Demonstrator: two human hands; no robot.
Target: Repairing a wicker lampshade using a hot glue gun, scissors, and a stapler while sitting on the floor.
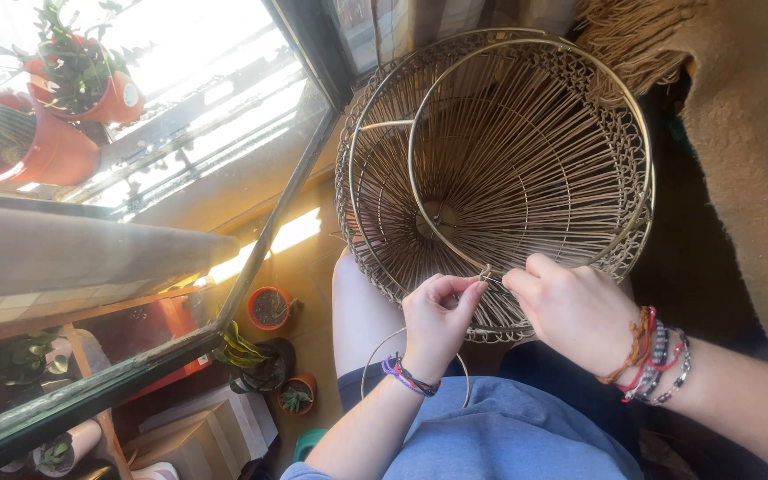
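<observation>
Windowside, basket (500,169) above both hands.

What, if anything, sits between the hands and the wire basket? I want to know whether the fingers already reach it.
Nothing visible. The left hand and right hand both pinch the near rim of the wire basket directly, fingertips meeting at one spot.

- Light: strong daylight through the window (180,80), upper left — panes blown out to near white.
- Glare: bright sun strip on the sill (300,229).
- Shadows: lower left corner and right edge dim, detail lost.
- Focus: wire basket (500,169) and both hands sharp; red pots (37,147) slightly soft.
- Distortion: wide-angle bending of the window frame at the edges.
</observation>
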